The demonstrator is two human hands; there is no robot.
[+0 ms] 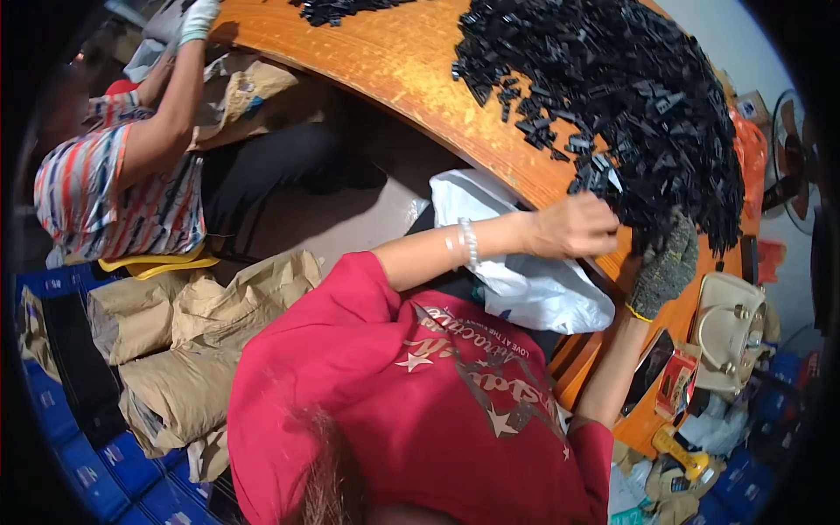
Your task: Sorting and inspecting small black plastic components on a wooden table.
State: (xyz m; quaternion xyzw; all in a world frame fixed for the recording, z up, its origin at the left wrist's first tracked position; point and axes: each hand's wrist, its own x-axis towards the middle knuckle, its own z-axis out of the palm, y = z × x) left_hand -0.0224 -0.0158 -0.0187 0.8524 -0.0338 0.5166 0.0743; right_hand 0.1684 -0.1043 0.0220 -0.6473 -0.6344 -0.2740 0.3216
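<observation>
Red shirt (394, 411) | left hand (573, 226) pinching black bits (630, 96) | gloved right hand (665, 267) just beside, grip hidden | white bag (525, 280) below

Small workshop, hand-sorting or assembly floor. Long orange-brown wooden desk (394, 61) carries huge heap of small black plastic parts (630, 96), second smaller heap (337, 9) farther along. Two people seated at desk edge, one in work glove (199, 19). Brown paper sacks (192, 341) stacked on floor beside blue plastic crates (87, 472). White plastic bag (525, 280) hangs under desk edge. Standing fan (792, 157) at right. Personal clutter on desk end: beige handbag (728, 332), phone (649, 367).
</observation>
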